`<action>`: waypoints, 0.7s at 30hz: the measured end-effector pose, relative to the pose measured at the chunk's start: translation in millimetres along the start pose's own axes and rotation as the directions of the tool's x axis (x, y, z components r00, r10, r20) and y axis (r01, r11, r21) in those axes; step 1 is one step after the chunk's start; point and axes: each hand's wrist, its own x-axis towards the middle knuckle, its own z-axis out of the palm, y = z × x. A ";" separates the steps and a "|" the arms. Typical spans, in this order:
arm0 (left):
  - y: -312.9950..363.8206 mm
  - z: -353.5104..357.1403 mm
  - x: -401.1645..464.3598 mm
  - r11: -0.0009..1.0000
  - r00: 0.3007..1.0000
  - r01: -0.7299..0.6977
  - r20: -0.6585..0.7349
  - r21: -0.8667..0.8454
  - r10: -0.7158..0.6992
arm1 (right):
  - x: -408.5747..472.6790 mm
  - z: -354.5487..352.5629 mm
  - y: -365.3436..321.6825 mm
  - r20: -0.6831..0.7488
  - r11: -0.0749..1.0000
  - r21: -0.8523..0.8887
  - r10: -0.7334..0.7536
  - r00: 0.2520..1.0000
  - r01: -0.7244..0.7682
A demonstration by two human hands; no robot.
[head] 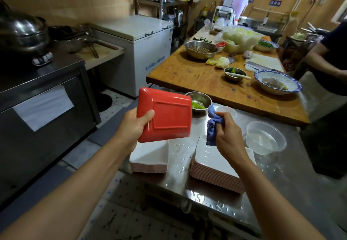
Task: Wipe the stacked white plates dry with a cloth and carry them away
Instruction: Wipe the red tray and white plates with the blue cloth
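Readable text first: blue lettering on the front of the white chest freezer (139, 52), far left of my hands; looks like a brand mark, but too blurred for me to spell. Blue wall signs (275, 2) and a red one at the top of the back wall, characters illegible.

My left hand (134, 125) grips a square plate (165, 115) by its lower left edge, thumb curled over the red underside facing me, the other fingers hidden behind it. Plate is held tilted, off the table. Directly below those fingers sits the left plate stack (150, 159), white tops, pinkish rims, on the wet steel table (281, 179).

Right of the plate, not touching it as far as I see, my right hand (228, 134) is clamped on a bunched blue cloth (213, 125), fingers curled round it, cloth sticking out above and hanging below the thumb. Under that wrist lies the right plate stack (212, 166), droplets on its top plate.

Just beyond the cloth: a small steel bowl (199, 101) with greens. Right of my right fingers: a clear plastic tub (264, 138) holding water. Further back, the wooden table (197, 78) with bowls, cabbage, a cleaver.
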 end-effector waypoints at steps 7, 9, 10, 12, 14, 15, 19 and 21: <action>-41.2 -22.1 4.1 0.409 0.924 -0.308 0.168 0.859 0.343 | -18.7 17.1 13.2 0.093 0.999 0.005 0.039 0.995 -0.039; -56.1 -26.1 2.7 0.249 0.903 -0.358 0.266 0.900 0.339 | -23.0 21.1 16.2 0.109 0.998 0.024 0.049 0.993 -0.052; -62.9 -27.8 1.5 0.191 0.895 -0.382 0.310 0.904 0.322 | -24.5 22.9 17.5 0.115 0.998 0.033 0.053 0.992 -0.058; -74.7 -29.7 -1.5 0.096 0.881 -0.422 0.383 0.901 0.278 | -26.8 26.2 19.2 0.122 0.997 0.043 0.066 0.990 -0.071; -82.4 -28.9 -5.3 0.048 0.864 -0.464 0.440 0.884 0.245 | -27.8 28.9 20.7 0.129 0.994 0.055 0.084 0.988 -0.092; -85.5 -27.5 -7.6 0.022 0.852 -0.486 0.468 0.874 0.237 | -27.8 29.8 21.8 0.133 0.993 0.056 0.093 0.987 -0.101; -97.0 -20.8 -13.1 -0.117 0.812 -0.532 0.545 0.838 0.209 | -27.0 31.4 26.6 0.140 0.987 0.045 0.145 0.979 -0.152; -103.6 -18.8 -13.7 -0.144 0.822 -0.517 0.536 0.844 0.192 | -26.9 30.5 28.9 0.129 0.986 0.040 0.155 0.979 -0.162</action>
